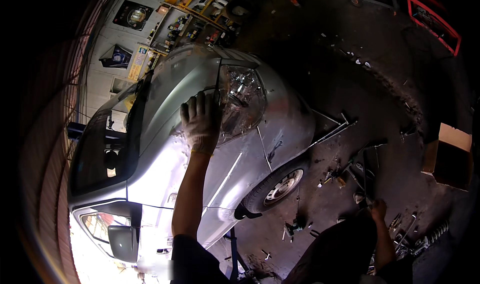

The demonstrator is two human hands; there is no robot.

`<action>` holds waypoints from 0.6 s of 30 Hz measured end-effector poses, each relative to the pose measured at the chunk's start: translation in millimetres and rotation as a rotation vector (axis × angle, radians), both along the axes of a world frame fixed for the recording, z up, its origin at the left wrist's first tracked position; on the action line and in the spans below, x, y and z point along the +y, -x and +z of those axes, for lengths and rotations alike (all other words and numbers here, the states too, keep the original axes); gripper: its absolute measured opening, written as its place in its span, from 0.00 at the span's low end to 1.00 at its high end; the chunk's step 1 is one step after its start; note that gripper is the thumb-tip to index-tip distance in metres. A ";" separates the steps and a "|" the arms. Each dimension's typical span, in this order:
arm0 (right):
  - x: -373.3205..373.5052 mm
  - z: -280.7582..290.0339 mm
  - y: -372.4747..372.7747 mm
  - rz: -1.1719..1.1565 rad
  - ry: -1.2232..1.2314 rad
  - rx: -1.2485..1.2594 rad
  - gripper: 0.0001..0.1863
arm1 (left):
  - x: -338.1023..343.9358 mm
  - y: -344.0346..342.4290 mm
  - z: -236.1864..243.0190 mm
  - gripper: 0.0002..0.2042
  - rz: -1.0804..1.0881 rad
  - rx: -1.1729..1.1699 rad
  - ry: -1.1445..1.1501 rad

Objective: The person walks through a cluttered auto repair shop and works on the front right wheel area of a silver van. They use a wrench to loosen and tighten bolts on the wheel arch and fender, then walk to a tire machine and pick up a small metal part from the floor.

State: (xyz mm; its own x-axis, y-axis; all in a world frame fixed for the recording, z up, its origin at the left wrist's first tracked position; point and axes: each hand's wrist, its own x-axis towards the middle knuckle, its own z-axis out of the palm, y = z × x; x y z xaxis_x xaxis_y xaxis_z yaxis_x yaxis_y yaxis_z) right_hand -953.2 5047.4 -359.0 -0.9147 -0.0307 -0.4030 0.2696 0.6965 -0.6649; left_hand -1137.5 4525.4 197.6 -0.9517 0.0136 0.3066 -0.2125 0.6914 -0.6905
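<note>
My left hand (pixel 201 120), in a pale work glove, lies with its fingers stretched out on the front edge of a silver car's hood (pixel 170 104). Right beside its fingers is the clear headlight (pixel 243 101). Below the light, the silver bumper (pixel 285 119) shows dark scuffs and a thin seam. My right hand (pixel 379 210) looks bare and hangs low by my dark-clothed leg, above the floor. Its fingers are curled, and whatever they may hold is too dark and small to name.
The front wheel (pixel 282 188) sits below the fender. Metal stands (pixel 332 129), scattered tools (pixel 292 227) and a coil spring (pixel 437 234) lie on the dark floor. An open cardboard box (pixel 450 156) stands at right, a red frame (pixel 435 21) far right. Stocked shelves (pixel 195 21) line the far wall.
</note>
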 end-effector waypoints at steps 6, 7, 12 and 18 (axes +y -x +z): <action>-3.7 -10.8 -18.4 -0.071 0.063 -0.058 0.12 | 10.5 17.3 -19.4 0.29 -0.036 0.021 -0.042; 0.6 -8.3 -23.5 -0.060 0.065 -0.046 0.12 | 5.4 7.8 -30.0 0.30 -0.047 -0.001 -0.039; 36.8 -13.2 -38.5 -0.025 -0.077 -0.031 0.11 | 30.1 -43.4 -64.2 0.32 -0.083 -0.036 -0.237; 81.3 -13.5 -21.0 -0.007 -0.207 -0.048 0.09 | 20.1 -107.8 -85.2 0.32 0.026 -0.114 -0.310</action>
State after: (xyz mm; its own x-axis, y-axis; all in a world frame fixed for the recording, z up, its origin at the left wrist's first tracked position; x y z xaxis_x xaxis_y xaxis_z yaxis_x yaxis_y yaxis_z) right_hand -932.2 5128.7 -372.4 -0.8941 0.0639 -0.4433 0.3032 0.8148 -0.4941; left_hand -1029.7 4545.5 112.4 -0.9790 -0.0881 0.1838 -0.1660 0.8680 -0.4681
